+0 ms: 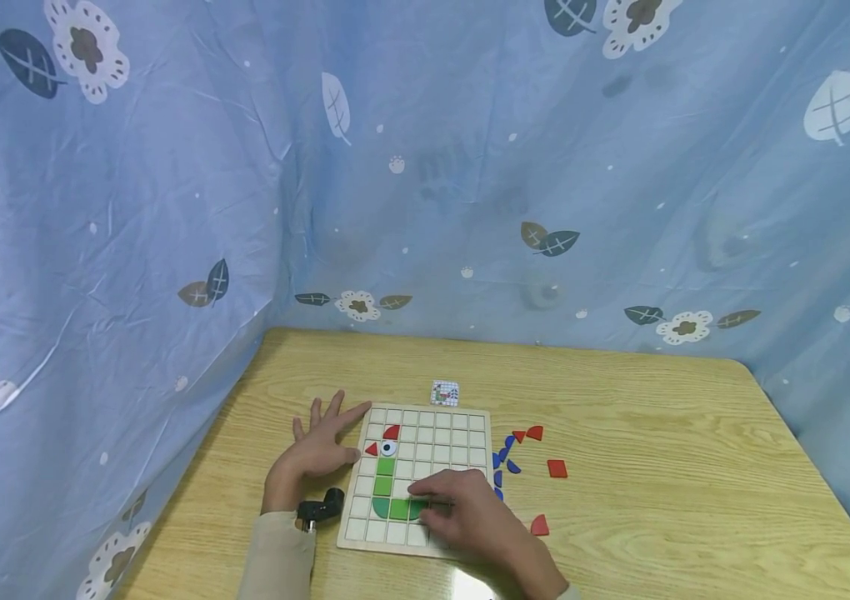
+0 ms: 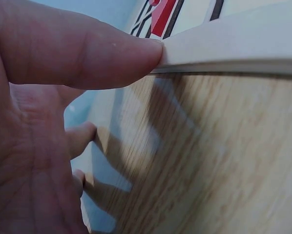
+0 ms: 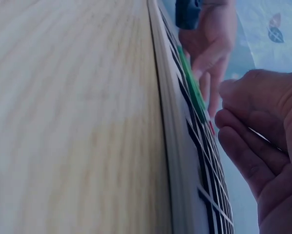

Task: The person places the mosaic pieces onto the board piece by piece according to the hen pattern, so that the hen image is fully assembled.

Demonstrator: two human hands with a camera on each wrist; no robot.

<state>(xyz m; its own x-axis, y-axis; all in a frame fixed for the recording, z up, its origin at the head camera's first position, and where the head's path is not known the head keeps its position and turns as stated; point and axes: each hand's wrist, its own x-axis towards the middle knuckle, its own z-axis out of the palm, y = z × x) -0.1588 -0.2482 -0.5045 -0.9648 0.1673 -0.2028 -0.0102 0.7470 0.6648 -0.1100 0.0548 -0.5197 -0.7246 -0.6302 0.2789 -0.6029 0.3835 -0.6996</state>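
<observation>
A gridded board (image 1: 467,427) lies on the table. My left hand (image 1: 317,448) is beside its left edge, fingers spread, the thumb (image 2: 131,58) pressing the board's side. On the grid are a red quarter-round piece (image 1: 392,432), a red triangle (image 1: 372,449), an eye piece (image 1: 388,448), green squares (image 1: 383,485) and a dark green rounded piece (image 1: 380,507). My right hand (image 1: 470,512) reaches over the lower right of the board. Its curled thumb and fingers pinch a second dark green piece (image 1: 415,509), which they partly cover, in the bottom row of pieces.
A small pattern card (image 1: 444,393) lies behind the board. Several blue pieces (image 1: 513,467) lie along the right edge, with a red square (image 1: 557,468) and red quarter-rounds (image 1: 540,525) farther right. A blue patterned curtain (image 1: 425,208) hangs behind the wooden table (image 1: 680,467).
</observation>
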